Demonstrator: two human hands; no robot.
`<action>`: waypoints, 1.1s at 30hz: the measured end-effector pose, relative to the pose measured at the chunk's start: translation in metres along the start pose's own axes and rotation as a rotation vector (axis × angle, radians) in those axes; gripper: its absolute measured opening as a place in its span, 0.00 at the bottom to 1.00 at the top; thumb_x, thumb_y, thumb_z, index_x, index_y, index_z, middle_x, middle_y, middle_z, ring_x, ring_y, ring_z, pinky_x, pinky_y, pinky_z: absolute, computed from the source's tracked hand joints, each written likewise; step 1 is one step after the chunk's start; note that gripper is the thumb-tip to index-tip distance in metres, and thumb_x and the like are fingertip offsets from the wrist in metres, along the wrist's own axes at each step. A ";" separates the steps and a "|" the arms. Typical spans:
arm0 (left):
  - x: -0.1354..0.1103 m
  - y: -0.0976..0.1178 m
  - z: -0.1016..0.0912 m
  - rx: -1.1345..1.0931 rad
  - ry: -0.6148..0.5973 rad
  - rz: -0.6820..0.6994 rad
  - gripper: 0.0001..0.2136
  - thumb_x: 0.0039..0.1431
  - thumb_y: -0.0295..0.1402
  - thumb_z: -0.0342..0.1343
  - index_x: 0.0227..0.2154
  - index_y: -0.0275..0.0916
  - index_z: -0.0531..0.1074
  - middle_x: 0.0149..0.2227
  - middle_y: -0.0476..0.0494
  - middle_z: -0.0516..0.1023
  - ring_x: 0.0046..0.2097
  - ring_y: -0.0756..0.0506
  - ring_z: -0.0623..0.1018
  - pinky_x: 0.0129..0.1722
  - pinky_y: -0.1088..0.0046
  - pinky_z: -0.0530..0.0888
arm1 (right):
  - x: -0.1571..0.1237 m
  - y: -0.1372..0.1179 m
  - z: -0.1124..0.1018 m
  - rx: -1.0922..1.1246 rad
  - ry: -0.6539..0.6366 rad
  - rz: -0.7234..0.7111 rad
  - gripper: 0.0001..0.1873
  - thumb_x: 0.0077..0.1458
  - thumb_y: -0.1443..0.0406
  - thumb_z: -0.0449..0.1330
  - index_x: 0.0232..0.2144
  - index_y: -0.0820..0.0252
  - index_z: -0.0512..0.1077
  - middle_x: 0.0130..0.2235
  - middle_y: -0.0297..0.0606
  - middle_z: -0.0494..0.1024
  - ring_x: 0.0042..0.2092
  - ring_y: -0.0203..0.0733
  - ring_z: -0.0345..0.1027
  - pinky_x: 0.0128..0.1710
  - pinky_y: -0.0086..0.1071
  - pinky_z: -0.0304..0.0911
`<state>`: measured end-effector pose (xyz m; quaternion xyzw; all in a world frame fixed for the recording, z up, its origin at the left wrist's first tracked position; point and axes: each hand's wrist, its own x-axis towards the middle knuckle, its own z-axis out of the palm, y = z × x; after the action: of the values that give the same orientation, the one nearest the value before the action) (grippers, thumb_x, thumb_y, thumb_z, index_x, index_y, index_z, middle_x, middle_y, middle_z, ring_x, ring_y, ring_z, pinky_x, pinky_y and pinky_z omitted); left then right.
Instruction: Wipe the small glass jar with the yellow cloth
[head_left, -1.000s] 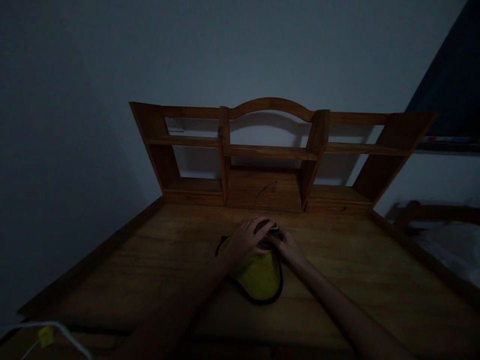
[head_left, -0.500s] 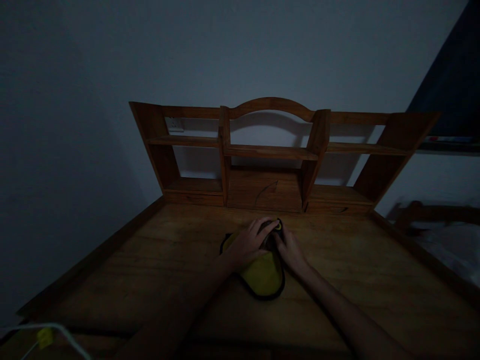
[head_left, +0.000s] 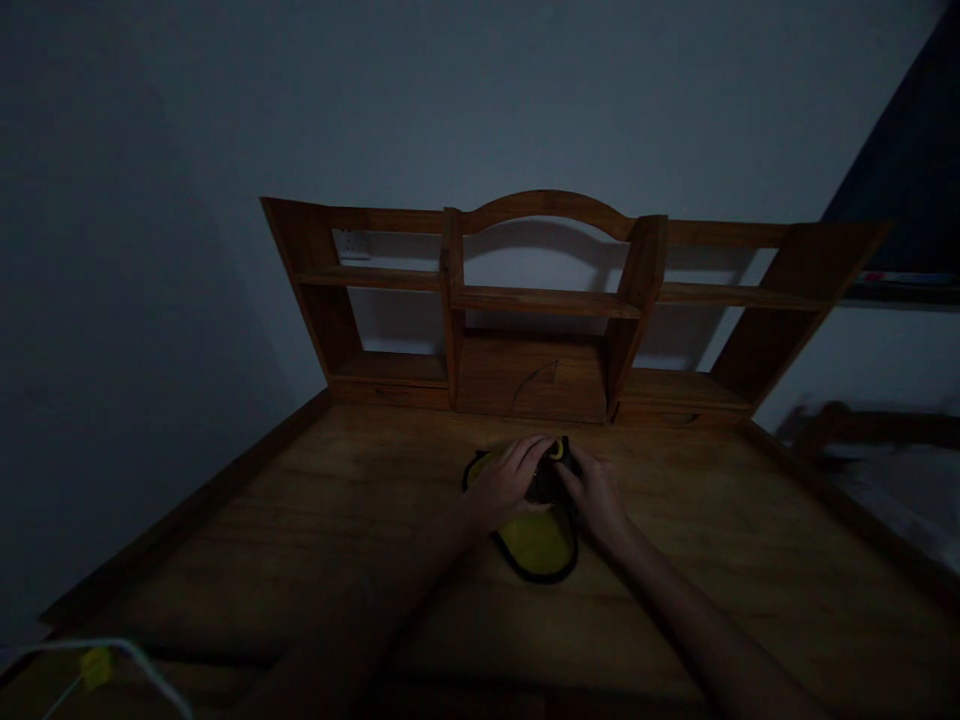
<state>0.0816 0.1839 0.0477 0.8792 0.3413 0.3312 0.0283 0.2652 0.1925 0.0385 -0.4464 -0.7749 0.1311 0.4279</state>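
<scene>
A flat yellow fabric-like piece with a black edge [head_left: 538, 548] lies on the wooden desk; its exact kind cannot be made out in the dim light. Over its upper part rests a darker patterned section [head_left: 546, 485], with a small yellow-rimmed bit near the top. My left hand [head_left: 508, 488] curls over this section from the left, fingers bent on it. From the right, my right hand [head_left: 598, 498] pinches the black edge near the top. Both hands hold the same piece, and their fingers hide much of its middle.
A wooden shelf unit [head_left: 546, 300] stands along the back of the desk [head_left: 360, 500] against the wall. A white cable [head_left: 124, 645] with a yellow tag [head_left: 96, 668] hangs at the lower left. A wall socket [head_left: 352, 243] shows behind the left shelf.
The yellow piece and both hands have shifted slightly right. Its lower end now sits a bit farther from me, and my right hand has turned a little around the edge.
</scene>
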 end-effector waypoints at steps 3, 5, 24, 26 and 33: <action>0.000 0.001 0.002 -0.012 0.032 -0.025 0.43 0.45 0.41 0.66 0.61 0.41 0.49 0.58 0.37 0.63 0.60 0.38 0.65 0.59 0.58 0.66 | -0.001 -0.002 -0.005 -0.031 -0.041 0.010 0.13 0.60 0.65 0.51 0.46 0.59 0.69 0.38 0.42 0.78 0.38 0.46 0.74 0.37 0.32 0.65; 0.000 0.000 0.002 -0.008 0.040 -0.016 0.42 0.46 0.42 0.66 0.60 0.41 0.50 0.57 0.37 0.64 0.60 0.38 0.65 0.59 0.58 0.66 | -0.001 -0.003 -0.006 -0.064 -0.073 0.008 0.14 0.61 0.63 0.49 0.47 0.59 0.68 0.36 0.42 0.78 0.36 0.45 0.74 0.34 0.31 0.65; -0.003 -0.010 0.006 0.134 0.118 -0.011 0.40 0.48 0.42 0.64 0.60 0.37 0.50 0.57 0.34 0.65 0.59 0.37 0.66 0.58 0.56 0.67 | -0.001 0.010 0.007 -0.026 -0.046 -0.032 0.26 0.59 0.68 0.47 0.60 0.58 0.58 0.45 0.45 0.77 0.43 0.48 0.73 0.44 0.40 0.67; -0.003 -0.011 0.006 0.147 0.108 -0.018 0.40 0.48 0.42 0.64 0.60 0.37 0.50 0.58 0.33 0.64 0.60 0.37 0.66 0.58 0.56 0.67 | 0.001 0.009 0.010 0.037 -0.011 -0.013 0.26 0.58 0.67 0.50 0.59 0.58 0.59 0.49 0.45 0.75 0.47 0.49 0.71 0.49 0.42 0.65; -0.003 -0.013 0.006 0.155 0.083 -0.017 0.42 0.47 0.40 0.66 0.61 0.39 0.49 0.59 0.33 0.63 0.60 0.36 0.65 0.56 0.54 0.68 | 0.007 0.010 0.021 0.395 0.056 0.064 0.25 0.51 0.67 0.56 0.53 0.58 0.64 0.52 0.42 0.72 0.53 0.46 0.66 0.55 0.42 0.60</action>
<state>0.0767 0.1930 0.0377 0.8614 0.3742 0.3396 -0.0510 0.2530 0.2077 0.0237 -0.3817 -0.7071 0.2817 0.5243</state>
